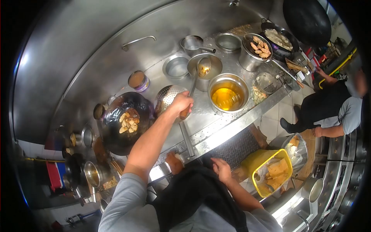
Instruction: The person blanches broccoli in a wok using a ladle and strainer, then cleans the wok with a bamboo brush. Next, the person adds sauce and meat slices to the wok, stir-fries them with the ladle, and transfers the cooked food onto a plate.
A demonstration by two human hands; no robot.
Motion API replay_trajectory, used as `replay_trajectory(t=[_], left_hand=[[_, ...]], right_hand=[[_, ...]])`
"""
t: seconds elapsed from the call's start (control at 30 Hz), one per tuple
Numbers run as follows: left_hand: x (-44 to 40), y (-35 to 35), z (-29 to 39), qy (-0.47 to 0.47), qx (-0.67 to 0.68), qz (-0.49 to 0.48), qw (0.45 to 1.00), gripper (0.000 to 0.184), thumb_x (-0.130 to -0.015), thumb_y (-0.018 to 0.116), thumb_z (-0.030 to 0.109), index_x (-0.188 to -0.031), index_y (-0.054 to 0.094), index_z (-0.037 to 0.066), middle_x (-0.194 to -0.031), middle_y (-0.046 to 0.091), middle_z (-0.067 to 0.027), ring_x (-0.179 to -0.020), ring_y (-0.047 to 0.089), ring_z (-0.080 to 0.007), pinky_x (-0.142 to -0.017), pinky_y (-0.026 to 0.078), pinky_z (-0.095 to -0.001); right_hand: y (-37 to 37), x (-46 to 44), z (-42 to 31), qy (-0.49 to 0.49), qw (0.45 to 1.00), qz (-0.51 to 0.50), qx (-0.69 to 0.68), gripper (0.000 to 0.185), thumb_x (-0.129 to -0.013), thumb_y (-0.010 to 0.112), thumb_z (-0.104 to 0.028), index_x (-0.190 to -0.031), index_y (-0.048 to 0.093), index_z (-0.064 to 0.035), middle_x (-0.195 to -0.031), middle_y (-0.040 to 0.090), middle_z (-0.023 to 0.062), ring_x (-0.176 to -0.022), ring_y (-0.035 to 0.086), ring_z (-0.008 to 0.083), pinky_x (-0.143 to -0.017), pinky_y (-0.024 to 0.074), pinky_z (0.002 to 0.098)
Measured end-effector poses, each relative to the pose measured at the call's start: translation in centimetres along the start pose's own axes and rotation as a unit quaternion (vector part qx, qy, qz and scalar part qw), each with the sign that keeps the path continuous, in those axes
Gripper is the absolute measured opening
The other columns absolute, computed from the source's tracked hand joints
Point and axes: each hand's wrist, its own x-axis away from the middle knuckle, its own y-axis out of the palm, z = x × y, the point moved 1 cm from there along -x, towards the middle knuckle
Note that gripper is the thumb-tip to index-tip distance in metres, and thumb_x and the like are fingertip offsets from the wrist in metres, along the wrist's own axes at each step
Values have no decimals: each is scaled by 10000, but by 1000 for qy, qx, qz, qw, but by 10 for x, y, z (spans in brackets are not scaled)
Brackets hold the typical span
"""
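My left hand [181, 104] is closed around the wooden grip of a ladle [195, 83]. The ladle's bowl, with some brownish sauce in it, is over a steel pot [213, 78]. Near that hand lies a perforated strainer [167, 96]. To the left, a black wok [116, 139] holds pale, browned food pieces [129, 123] and dark sauce. A pot of yellow oil [228, 96] stands right of the ladle. My right hand [221, 170] hangs beside my black apron, its fingers loosely bent and apart, with nothing visible in it.
A strainer of fried pieces [261, 47] rests on a tall pot, with another wok [278, 40] behind. A yellow bin [272, 172] stands at lower right. Another person [324, 104] stands at the right. A faucet [139, 41] juts from the back wall.
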Motion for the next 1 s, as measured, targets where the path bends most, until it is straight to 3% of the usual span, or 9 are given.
replay_trajectory(t=[0.07, 0.13, 0.17, 0.27, 0.57, 0.63, 0.77, 0.87, 1.0], left_hand=[[-7, 2, 1, -3, 7, 7, 1000, 689, -885, 611, 103, -1515, 338, 39, -706, 573, -28, -498, 542, -146, -439, 454, -310], [-6, 2, 10, -43, 47, -11, 998, 344, -902, 603, 108, -1233, 535, 44, -707, 575, -20, -519, 540, -135, -440, 442, -301], [-6, -1, 12, -43, 52, -10, 998, 344, -902, 603, 108, -1233, 535, 44, -707, 575, -20, -519, 540, -135, -440, 442, -301], [1, -18, 4, -76, 313, -113, 940, 90, -931, 594, 115, -897, 511, 127, -730, 567, 5, -572, 523, -93, -462, 415, -253], [136, -98, -42, 25, 569, -192, 799, 73, -960, 573, 128, -1003, 514, 128, -766, 558, 4, -549, 529, -93, -451, 394, -248], [182, -129, -49, 77, 510, -153, 843, 224, -965, 562, 131, -1187, 532, 127, -775, 548, 10, -532, 510, -86, -416, 381, -250], [271, -191, -80, 86, 291, 39, 952, 743, -943, 583, 115, -1585, 208, 106, -752, 560, -13, -507, 521, -108, -432, 411, -265], [321, -232, -102, 95, 141, 123, 978, 727, -889, 595, 56, -1557, 307, 68, -721, 540, -10, -499, 513, -117, -458, 433, -265], [360, -266, -137, 34, 17, 240, 970, 717, -874, 592, 32, -1544, 336, 55, -713, 538, -10, -505, 514, -112, -465, 442, -275]], right_hand=[[-4, -4, -2, -17, 1000, 13, 5, 304, -849, 629, -18, -1147, 687, -33, -1080, 690, 183, -979, 662, 366, -875, 537, 414], [-8, -7, -4, -34, 999, 25, 11, 303, -836, 626, -12, -1132, 690, -18, -1060, 691, 192, -957, 662, 380, -862, 539, 424], [-10, -8, -4, -36, 999, 25, 11, 302, -837, 624, -11, -1131, 690, -17, -1055, 692, 192, -956, 662, 382, -861, 540, 426], [-9, -9, -8, -39, 999, 19, 18, 301, -837, 622, -9, -1130, 691, -18, -1043, 693, 194, -951, 663, 383, -857, 540, 429], [25, -30, -48, -68, 997, -11, 27, 288, -836, 632, -9, -1112, 704, -51, -987, 697, 186, -899, 677, 371, -796, 552, 421], [51, -40, -55, -78, 996, -36, 27, 277, -841, 636, -17, -1106, 705, -57, -977, 701, 178, -896, 684, 361, -786, 558, 411], [123, -60, -66, -82, 993, -80, 2, 304, -890, 638, -70, -1192, 669, -52, -1031, 732, 126, -938, 711, 236, -771, 569, 346], [176, -65, -54, -5, 980, -198, 3, 508, -889, 689, -146, -1360, 530, -37, -1175, 676, 180, -1027, 683, 278, -859, 553, 378], [209, -47, -76, 89, 977, -192, 12, 604, -803, 794, -175, -1326, 538, -15, -1238, 598, 235, -1152, 598, 369, -956, 505, 429]])
